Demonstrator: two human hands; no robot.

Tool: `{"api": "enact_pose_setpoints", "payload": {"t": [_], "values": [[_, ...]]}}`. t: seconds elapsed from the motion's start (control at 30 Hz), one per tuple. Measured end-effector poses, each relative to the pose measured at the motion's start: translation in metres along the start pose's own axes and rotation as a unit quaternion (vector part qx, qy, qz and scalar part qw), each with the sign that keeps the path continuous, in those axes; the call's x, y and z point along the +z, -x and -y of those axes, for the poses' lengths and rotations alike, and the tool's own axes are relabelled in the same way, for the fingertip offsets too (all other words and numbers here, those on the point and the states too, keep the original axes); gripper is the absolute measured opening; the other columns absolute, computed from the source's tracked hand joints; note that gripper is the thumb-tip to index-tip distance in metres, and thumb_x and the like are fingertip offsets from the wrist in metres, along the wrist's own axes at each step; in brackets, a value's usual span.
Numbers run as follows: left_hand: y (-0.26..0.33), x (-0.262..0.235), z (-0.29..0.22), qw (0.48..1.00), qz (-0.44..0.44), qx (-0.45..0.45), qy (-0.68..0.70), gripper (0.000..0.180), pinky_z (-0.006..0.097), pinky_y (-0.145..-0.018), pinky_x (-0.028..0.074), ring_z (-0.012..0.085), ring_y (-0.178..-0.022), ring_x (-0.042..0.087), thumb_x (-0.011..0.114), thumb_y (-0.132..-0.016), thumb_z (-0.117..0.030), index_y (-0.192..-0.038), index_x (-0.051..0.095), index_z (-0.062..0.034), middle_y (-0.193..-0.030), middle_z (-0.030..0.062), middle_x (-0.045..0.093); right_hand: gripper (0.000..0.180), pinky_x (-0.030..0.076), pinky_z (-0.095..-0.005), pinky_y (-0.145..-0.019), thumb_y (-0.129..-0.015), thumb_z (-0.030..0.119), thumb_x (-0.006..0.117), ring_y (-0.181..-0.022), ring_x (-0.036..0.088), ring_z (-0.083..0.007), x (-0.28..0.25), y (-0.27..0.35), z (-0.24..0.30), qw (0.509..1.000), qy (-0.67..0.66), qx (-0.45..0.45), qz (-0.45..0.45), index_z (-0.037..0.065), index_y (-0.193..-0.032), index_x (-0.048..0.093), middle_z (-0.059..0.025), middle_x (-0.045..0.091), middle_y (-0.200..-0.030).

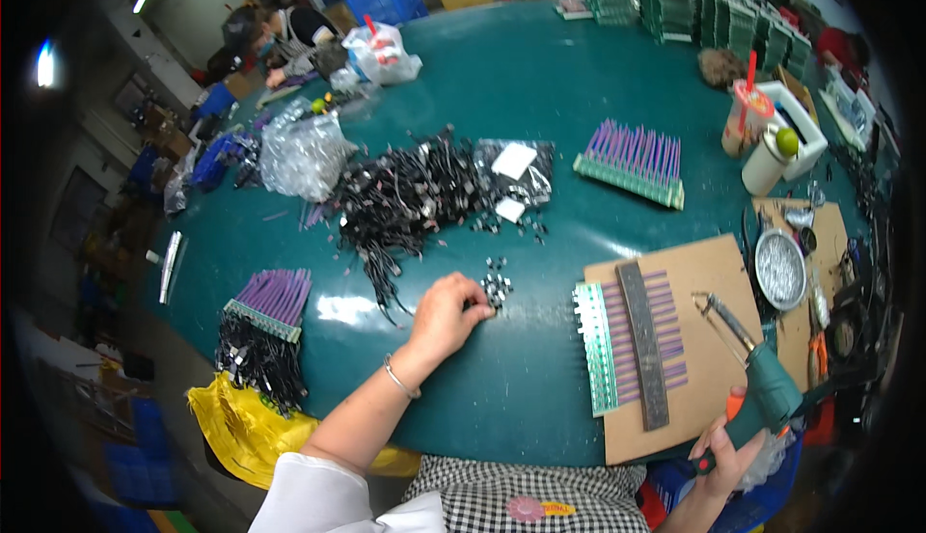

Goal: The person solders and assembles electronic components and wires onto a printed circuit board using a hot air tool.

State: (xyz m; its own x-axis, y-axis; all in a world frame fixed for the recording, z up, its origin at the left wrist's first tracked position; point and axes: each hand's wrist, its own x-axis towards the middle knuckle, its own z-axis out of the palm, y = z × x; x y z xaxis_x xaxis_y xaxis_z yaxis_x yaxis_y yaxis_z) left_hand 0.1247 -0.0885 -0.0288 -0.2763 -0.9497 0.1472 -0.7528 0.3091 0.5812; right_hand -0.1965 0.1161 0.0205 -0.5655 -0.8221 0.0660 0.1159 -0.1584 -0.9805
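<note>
left hand rests on the dark green worktop, fingertips pinched together on a small cluster of tiny black and silver parts lying just beyond it. right hand, at the lower right edge, is clamped round the grip of a green soldering gun with an orange trigger, its metal tip lying over a brown cardboard sheet. on that sheet lie a row of green strips with purple wires under a dark flat bar. a heap of black cables sits farther back.
</note>
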Motion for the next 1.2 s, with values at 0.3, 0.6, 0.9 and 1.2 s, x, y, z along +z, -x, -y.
{"api": "enact_pose_setpoints", "payload": {"t": [0.3,0.6,0.9,1.2], "values": [[0.017,-0.012,-0.036,0.994,-0.058,-0.001,0.092,0.014,0.029,-0.058,0.048,0.0225,-0.063,0.061,0.069,-0.071,-0.006,-0.084,0.064,-0.0014,-0.074,0.0107,0.063,0.058,0.040,-0.0223,-0.034,-0.069,0.010,0.064,-0.036,0.045,-0.0136,0.014,0.005,0.006,0.998,-0.054,0.032,0.032,-0.011,-0.115,0.036,-0.0072,0.047,-0.053],[0.051,0.004,-0.128,0.880,0.000,0.367,0.300,0.014,0.033,-0.067,0.052,0.0246,-0.076,0.062,0.067,-0.069,-0.002,-0.083,0.066,-0.0036,-0.087,0.0089,0.064,0.055,0.046,-0.0250,-0.043,-0.069,0.002,0.063,-0.050,0.054,-0.0164,0.075,0.013,0.007,0.970,-0.114,0.183,0.116,-0.005,-0.116,0.036,-0.0134,0.056,-0.067],[0.061,0.013,-0.138,0.825,-0.010,0.460,0.329,0.020,0.038,-0.066,0.047,0.0273,-0.078,0.057,0.064,-0.072,-0.006,-0.090,0.058,0.0006,-0.088,0.0111,0.059,0.061,0.047,-0.0240,-0.044,-0.063,-0.005,0.067,-0.052,0.055,-0.0160,0.068,0.014,0.004,0.965,-0.070,0.203,0.149,-0.004,-0.116,0.037,-0.0122,0.054,-0.067],[0.079,0.024,-0.143,0.903,0.117,0.192,0.367,0.017,0.030,-0.057,0.047,0.0196,-0.062,0.060,0.070,-0.074,-0.014,-0.082,0.062,-0.0013,-0.071,0.0070,0.063,0.059,0.049,-0.0243,-0.046,-0.063,-0.011,0.066,-0.063,0.058,-0.0169,0.058,0.024,-0.002,0.984,-0.006,0.140,0.112,-0.005,-0.115,0.039,-0.0175,0.053,-0.096]]}}
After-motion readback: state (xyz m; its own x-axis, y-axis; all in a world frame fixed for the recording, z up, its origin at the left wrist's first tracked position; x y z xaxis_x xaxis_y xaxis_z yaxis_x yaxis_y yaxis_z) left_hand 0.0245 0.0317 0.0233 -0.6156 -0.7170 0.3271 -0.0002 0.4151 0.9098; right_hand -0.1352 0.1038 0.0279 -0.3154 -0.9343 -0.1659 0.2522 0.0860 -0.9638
